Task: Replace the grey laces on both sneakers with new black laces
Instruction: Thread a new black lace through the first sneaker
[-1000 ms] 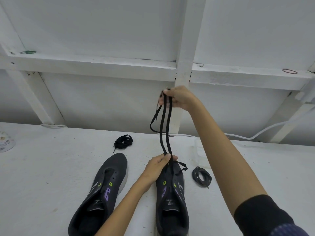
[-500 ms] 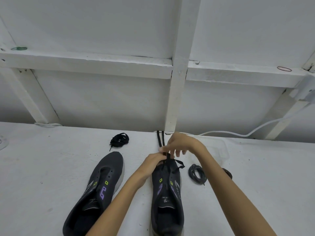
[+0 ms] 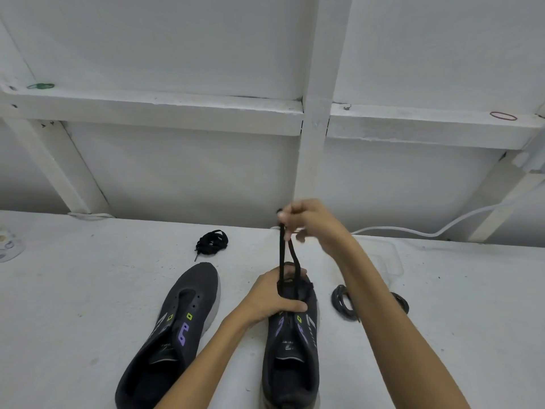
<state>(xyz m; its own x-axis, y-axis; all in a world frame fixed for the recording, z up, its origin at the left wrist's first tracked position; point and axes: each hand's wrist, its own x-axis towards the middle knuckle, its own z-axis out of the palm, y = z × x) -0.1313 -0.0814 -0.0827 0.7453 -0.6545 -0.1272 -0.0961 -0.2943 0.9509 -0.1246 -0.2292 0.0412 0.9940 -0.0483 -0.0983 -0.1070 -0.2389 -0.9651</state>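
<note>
Right hand [image 3: 312, 222] pinched both strands of the black lace [image 3: 287, 255] between thumb and fingertips, other fingers loosely curled, holding them taut above the toe of the right shoe [image 3: 292, 358]. Left hand [image 3: 274, 296] clamped over that shoe's front, thumb across the eyelets and fingers wrapped round the far side, with the strands rising from just beside its knuckles. Left shoe [image 3: 174, 335] lay unlaced on the table [image 3: 88, 290], a spare lace [image 3: 212, 242] bundled beyond its toe, and grey laces [image 3: 343, 299] coiled just right of the right shoe.
</note>
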